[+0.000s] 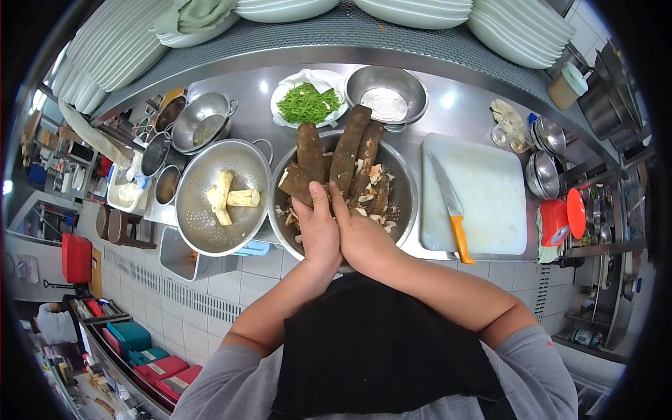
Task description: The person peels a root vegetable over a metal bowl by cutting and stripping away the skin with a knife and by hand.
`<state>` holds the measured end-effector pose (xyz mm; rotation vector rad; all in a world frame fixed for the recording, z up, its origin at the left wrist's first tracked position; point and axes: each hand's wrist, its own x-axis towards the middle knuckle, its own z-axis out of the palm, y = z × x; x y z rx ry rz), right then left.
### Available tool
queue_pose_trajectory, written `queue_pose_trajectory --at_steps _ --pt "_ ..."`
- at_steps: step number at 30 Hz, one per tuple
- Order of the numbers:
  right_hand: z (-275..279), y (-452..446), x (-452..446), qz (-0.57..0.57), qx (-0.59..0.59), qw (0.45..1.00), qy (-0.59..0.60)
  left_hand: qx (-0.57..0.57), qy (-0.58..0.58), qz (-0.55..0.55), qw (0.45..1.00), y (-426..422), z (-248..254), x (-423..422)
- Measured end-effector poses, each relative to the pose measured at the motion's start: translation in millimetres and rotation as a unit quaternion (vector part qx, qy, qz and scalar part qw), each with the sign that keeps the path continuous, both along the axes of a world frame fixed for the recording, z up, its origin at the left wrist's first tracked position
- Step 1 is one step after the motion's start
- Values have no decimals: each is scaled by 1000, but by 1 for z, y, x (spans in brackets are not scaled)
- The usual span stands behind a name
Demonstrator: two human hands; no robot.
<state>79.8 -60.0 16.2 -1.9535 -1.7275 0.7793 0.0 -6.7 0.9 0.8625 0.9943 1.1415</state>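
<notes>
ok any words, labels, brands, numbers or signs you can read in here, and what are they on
None can be read.
Pink containers, lower left: pale labels, too small to read.
Jar or canister, lower right shelf: label too blurred.
Knife: no lettering discernible.

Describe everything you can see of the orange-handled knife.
The knife has a silver, metal-looking blade tapering to a point and a plain orange handle. It lies on its side, slanted, on the left part of the white cutting board, tip pointing away from the person, the handle's end jutting past the board's near edge. Neither the left hand nor the right hand touches it.
</notes>
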Motion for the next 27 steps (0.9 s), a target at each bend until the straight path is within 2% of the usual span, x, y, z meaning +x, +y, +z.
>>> queue_pose_trajectory --at_steps 2,3,5,7,9,13,14,16,22,26,27 --pt "1 -1 4 27 -8 997 78 -66 -148 10 987 2 3 -2" --pt "-3 -1 10 31 -9 996 78 -66 -148 14 987 7 -4 -8" --pt "-14 -1 27 84 155 975 134 -98 -294 -92 946 20 -23 -25" --pt "21 -7 37 52 25 967 249 -102 -301 -81 945 19 -17 -24" --pt "30 -10 43 31 -40 970 237 -81 -342 -126 928 18 -8 -27" --pt "44 -18 38 -22 -36 962 271 -58 -348 -163 922 20 0 -28" --pt "43 -20 37 -22 -36 962 271 -62 -346 -162 922 21 1 -28" --pt "38 -23 37 -7 28 981 190 -67 -342 -164 923 21 2 -27" --pt "29 -24 44 47 75 983 159 -87 -338 -162 923 21 6 -24" --pt "29 -23 38 29 61 984 167 -84 -323 -109 936 20 0 -15" --pt "25 -23 34 24 75 994 72 -78 -315 -77 943 20 -2 -12"
